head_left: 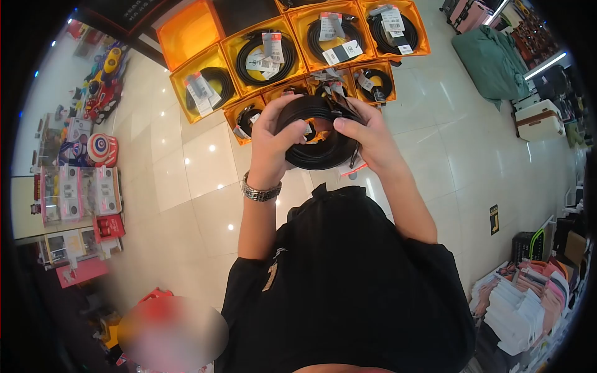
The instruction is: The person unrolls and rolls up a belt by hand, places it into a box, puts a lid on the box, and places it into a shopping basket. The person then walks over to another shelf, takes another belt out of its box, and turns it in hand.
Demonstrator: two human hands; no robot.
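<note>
A coiled black belt (317,155) is held up in front of me between both hands. My left hand (277,137) wraps round its left side, thumb pressed on the inner edge. On the right side, my right hand (367,130) grips the coil near its buckle end, with the thumb on top. White and red tags hang partly hidden behind it. Just beyond the hands stand yellow-lined boxes, such as one box (231,84), each with a rolled black belt (264,57) and price tags inside.
An orange box lid (188,34) lies at the back left. Toy shelves line the left, and a green-covered pile (488,62) and a white suitcase (540,121) stand at the right. Folded goods (516,304) sit lower right. A blurred shape (174,332) is at lower left, above tiled floor.
</note>
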